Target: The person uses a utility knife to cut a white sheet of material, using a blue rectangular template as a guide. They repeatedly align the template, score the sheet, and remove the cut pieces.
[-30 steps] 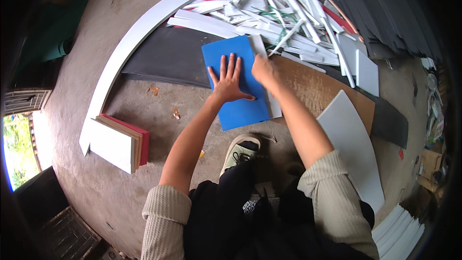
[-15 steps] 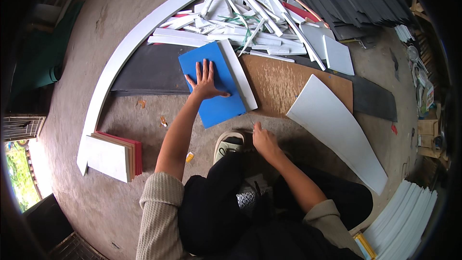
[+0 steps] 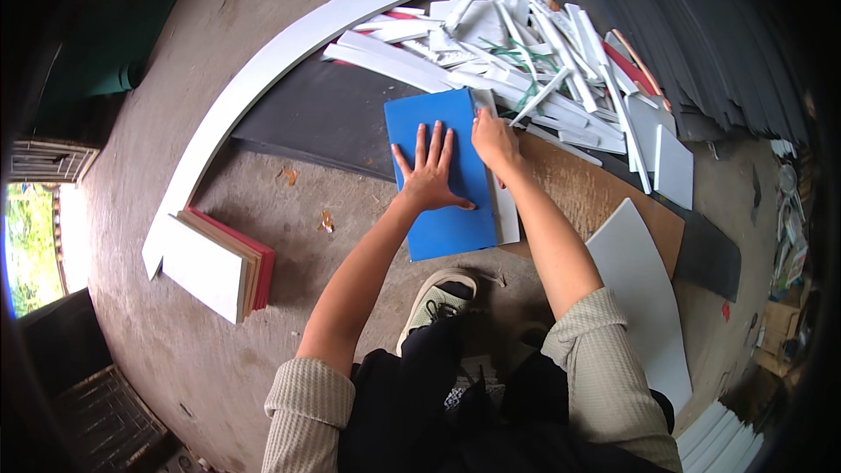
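A blue rectangular board (image 3: 442, 232) lies over a pale grey-white sheet (image 3: 506, 217), whose strip shows along the board's right side. My left hand (image 3: 429, 180) presses flat on the blue board, its fingers spread. At the board's upper right edge my right hand (image 3: 496, 142) is closed in a fist over the pale strip. Whatever it grips is mostly hidden; only a small reddish bit shows by the fingers. Beneath these pieces are a dark board (image 3: 315, 114) and a worn brown board (image 3: 561, 177).
White offcut strips (image 3: 526, 61) are heaped beyond the boards. A long curved white strip (image 3: 263, 61) borders the left. Nearer lies a stack of white, tan and red panels (image 3: 210, 267). A curved white sheet (image 3: 644, 289) rests at right; dark sheets (image 3: 648, 35) are piled far right.
My right hand has moved up from beside my shoe to the blue board's far right edge. My left hand stays flat on the board. The view has shifted, so the scene sits differently.
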`<state>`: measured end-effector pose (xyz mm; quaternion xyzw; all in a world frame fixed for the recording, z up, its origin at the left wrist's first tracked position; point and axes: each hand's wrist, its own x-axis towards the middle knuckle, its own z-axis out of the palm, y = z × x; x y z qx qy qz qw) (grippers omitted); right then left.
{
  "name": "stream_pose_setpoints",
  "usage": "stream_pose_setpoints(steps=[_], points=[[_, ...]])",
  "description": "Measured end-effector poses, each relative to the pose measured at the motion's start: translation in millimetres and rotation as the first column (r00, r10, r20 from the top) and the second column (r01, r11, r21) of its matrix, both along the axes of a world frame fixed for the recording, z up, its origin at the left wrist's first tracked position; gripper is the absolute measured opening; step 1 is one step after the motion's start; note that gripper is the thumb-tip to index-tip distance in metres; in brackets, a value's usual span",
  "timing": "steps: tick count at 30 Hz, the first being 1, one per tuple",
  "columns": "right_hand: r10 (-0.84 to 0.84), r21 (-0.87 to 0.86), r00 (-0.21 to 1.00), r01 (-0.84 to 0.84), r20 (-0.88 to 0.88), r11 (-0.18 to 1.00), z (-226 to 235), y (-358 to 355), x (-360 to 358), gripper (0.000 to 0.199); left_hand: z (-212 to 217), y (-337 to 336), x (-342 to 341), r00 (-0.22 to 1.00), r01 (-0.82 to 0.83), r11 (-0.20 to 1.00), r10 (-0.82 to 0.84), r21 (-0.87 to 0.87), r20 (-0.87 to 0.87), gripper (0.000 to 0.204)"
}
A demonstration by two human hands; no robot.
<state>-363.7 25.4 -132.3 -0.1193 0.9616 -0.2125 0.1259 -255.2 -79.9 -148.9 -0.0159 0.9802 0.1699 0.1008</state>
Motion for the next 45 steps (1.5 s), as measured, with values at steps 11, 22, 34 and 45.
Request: stream_pose_setpoints(steps=[11,22,34,45], points=[[0.035,0.098,0.997,-0.042,0.074,0.994,4.2,21.8,48.6,0.022,-4.0,0.1,-0.9,1.0,-0.021,0.999,0.022,0.027,-0.014,0.135],[-0.036,0.132,0.995,0.024,0.091,0.991,-0.1,131.4,236.0,0.017,-1.6,6.8,-5.4,1.0,-0.007,0.998,0.007,-0.061,0.008,0.137],[-0.306,-0.257,0.952,0.288,-0.03,0.923,-1.8,132.5,143.6,0.035,-8.1,1.6,-6.0,1.0,0.005,1.0,-0.005,-0.006,-0.021,0.131],[-0.16,-0.483,0.922,0.325,0.352,0.813,-25.4,88.6,41.8,0.034,0.7,43.4,-15.5,0.908,-0.359,0.916,0.387,0.176,-0.159,0.103]])
